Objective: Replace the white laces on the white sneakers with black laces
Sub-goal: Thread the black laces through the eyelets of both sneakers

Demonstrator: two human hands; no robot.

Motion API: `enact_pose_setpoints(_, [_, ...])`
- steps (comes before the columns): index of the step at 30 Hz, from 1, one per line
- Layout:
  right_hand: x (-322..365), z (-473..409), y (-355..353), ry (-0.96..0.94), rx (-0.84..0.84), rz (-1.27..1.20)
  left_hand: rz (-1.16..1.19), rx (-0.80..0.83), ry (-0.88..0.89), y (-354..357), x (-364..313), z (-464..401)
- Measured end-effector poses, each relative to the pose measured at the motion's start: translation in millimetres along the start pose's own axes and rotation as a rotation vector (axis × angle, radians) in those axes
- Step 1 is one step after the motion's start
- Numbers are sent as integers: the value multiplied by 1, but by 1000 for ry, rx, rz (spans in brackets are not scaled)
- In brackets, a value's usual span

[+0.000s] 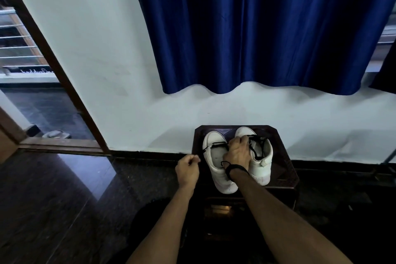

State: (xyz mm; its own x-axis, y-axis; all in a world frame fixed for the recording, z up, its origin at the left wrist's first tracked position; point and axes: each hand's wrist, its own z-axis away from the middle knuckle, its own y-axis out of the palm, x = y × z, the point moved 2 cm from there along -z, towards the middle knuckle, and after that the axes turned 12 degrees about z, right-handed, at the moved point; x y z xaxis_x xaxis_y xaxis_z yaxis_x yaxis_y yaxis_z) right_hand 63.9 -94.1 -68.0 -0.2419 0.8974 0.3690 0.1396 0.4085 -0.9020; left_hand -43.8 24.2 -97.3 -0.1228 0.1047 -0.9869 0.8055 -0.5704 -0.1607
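Two white sneakers stand side by side on a small dark wooden bench with clipped corners and a glossy top, set against a pale wall. Their toes point toward the wall and their heels toward the person. The left sneaker is smooth and rounded, with a matte white upper; a thin black lace crosses its upper eyelets and trails off its left side. The right sneaker stands just beside it, touching or nearly so, and carries a looser black lace looped in dark cord over its open throat.

The right hand lies between and over the two shoes, its fingers curled at the lace of the right sneaker near the toe end; whether that grip truly pinches the cord cannot be told. A dark band circles the right wrist. The left hand hovers off the bench's left edge, beside the left sneaker, fingers curled narrow with thumb and fingertips pinched together on what appears to be a fine black lace end.

A deep blue curtain with a satin sheen hangs in soft vertical folds above. The floor is dark polished stone, reflecting light. A brown wooden door frame slants at left.
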Motion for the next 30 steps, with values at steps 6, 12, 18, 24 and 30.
enact_pose_setpoints(6, [-1, -2, 5, 39, 2, -52, 78, -72, -198, 4, 6, 16])
enact_pose_setpoints(12, [-5, -5, 7, -21, 66, 2, -442, -1, -63, -2, 0, -6])
enact_pose_setpoints(18, [-9, -5, 7, -44, 59, -14, -273, 319, -1, 21, -18, -38])
enact_pose_setpoints(24, [-14, -3, 2, 19, 84, -22, -146, 311, -62, 1, -38, -56])
enact_pose_setpoints(30, [-10, -4, -1, 94, 158, -83, 85, 220, -296, -26, -83, -60])
